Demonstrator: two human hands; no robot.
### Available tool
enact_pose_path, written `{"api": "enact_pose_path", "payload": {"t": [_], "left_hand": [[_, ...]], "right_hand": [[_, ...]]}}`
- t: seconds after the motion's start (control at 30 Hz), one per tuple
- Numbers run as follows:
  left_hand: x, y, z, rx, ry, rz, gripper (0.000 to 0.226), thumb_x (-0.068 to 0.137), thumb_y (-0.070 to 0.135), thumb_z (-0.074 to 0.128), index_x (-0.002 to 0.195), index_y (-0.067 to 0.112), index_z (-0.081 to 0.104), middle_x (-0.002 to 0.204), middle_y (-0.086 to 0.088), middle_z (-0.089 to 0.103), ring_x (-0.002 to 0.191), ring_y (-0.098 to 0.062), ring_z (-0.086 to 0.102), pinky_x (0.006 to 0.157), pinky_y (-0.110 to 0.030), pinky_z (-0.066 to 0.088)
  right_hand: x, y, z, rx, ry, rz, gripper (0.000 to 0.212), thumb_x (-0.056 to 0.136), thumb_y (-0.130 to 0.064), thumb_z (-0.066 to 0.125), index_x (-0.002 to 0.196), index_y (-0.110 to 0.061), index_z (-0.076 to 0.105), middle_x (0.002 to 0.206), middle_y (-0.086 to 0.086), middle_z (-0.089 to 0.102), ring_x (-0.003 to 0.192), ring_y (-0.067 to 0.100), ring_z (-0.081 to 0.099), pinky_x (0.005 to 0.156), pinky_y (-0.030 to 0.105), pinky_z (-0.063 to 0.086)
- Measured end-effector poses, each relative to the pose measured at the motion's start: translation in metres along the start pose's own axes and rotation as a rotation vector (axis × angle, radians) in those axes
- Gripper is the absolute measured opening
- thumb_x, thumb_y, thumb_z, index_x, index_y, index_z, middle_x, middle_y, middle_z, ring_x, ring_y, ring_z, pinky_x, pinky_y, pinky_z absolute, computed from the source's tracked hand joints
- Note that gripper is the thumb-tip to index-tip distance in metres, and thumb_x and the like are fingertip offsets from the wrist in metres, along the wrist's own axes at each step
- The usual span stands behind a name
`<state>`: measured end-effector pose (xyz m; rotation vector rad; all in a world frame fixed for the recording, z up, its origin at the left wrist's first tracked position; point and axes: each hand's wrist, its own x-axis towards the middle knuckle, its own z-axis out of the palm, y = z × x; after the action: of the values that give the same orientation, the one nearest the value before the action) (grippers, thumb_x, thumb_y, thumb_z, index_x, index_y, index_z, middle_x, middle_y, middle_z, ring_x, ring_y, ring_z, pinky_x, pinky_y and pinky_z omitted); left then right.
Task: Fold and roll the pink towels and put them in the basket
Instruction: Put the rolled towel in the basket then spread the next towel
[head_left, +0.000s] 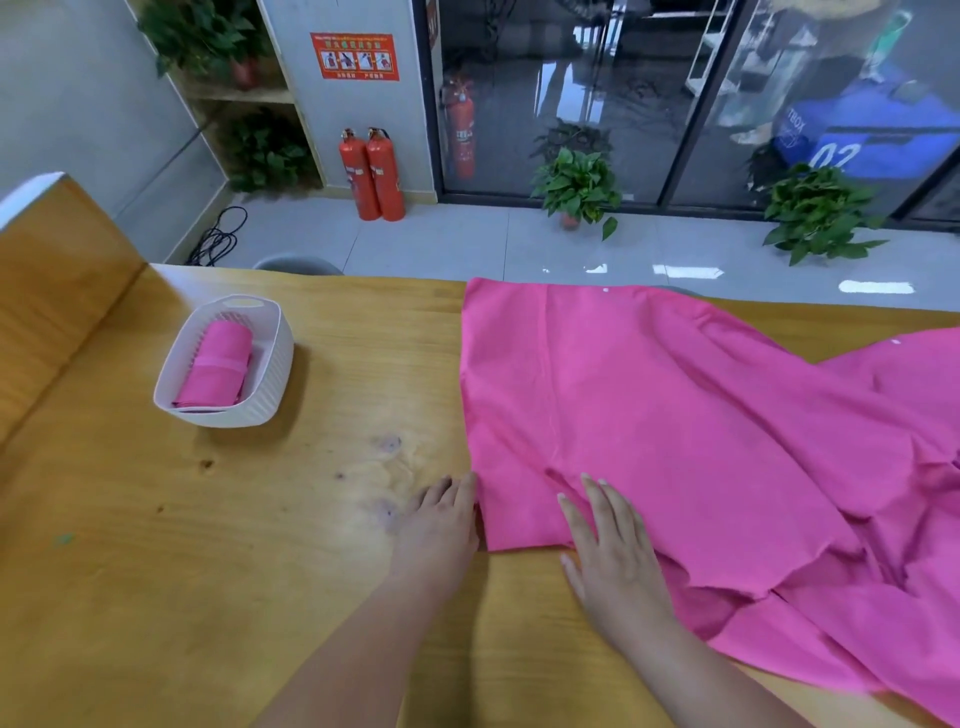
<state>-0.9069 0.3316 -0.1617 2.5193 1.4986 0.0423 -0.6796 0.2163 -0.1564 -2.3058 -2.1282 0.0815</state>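
Observation:
A large pink towel (675, 415) lies spread over the right half of the wooden table (260, 545), folded along its left side, with its right part rumpled. My right hand (610, 551) rests flat on the towel's near left corner, fingers straight. My left hand (441, 525) lies on the table just left of the towel's edge, its fingertips touching that edge. At the left stands a white ribbed basket (272, 364) with one rolled pink towel (215, 364) inside, banded at its middle.
A raised wooden panel (57, 280) borders the table on the left. Beyond the far edge are a grey chair back (298, 264), two red fire extinguishers (371, 174), potted plants (576, 187) and glass doors.

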Motion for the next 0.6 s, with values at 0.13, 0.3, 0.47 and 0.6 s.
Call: {"api": "enact_pose_path", "payload": {"t": [0.13,0.3,0.47,0.6], "left_hand": [[-0.037,0.000,0.006,0.035,0.016,0.052,0.052,0.078,0.020,0.077,0.124,0.022,0.054,0.087,0.009,0.070,0.094,-0.022,0.067,0.083,-0.039,0.047],[-0.069,0.021,-0.001,-0.037,0.008,-0.077,0.052,0.075,0.013,0.080,0.119,0.026,0.055,0.061,0.004,0.060,0.061,-0.025,0.061,0.060,-0.038,0.044],[-0.108,0.039,-0.001,-0.548,0.019,-0.319,0.027,0.100,0.030,0.055,0.123,0.038,0.044,0.081,0.011,0.069,0.075,-0.017,0.065,0.067,-0.041,0.052],[-0.134,0.052,-0.008,-0.693,0.053,-0.423,0.022,0.097,0.020,0.059,0.115,0.031,0.051,0.081,0.006,0.069,0.072,-0.013,0.063,0.061,-0.033,0.044]], "right_hand": [[-0.027,0.000,0.000,-0.018,-0.030,0.022,0.080,0.090,-0.036,0.074,0.159,-0.017,0.040,0.170,0.020,0.017,0.156,0.039,0.022,0.125,0.054,0.026],[-0.053,0.011,-0.002,-0.030,-0.037,0.037,0.082,0.084,-0.032,0.080,0.157,-0.016,0.044,0.167,0.022,0.022,0.152,0.040,0.027,0.121,0.055,0.036],[-0.081,0.027,0.002,-0.036,0.021,0.045,0.058,0.080,-0.023,0.085,0.134,-0.013,0.064,0.145,0.017,0.051,0.136,0.037,0.046,0.108,0.054,0.049],[-0.110,0.032,0.009,-0.030,-0.034,0.005,0.060,0.080,-0.035,0.084,0.134,-0.016,0.065,0.131,0.004,0.060,0.121,0.027,0.055,0.101,0.046,0.051]]}}
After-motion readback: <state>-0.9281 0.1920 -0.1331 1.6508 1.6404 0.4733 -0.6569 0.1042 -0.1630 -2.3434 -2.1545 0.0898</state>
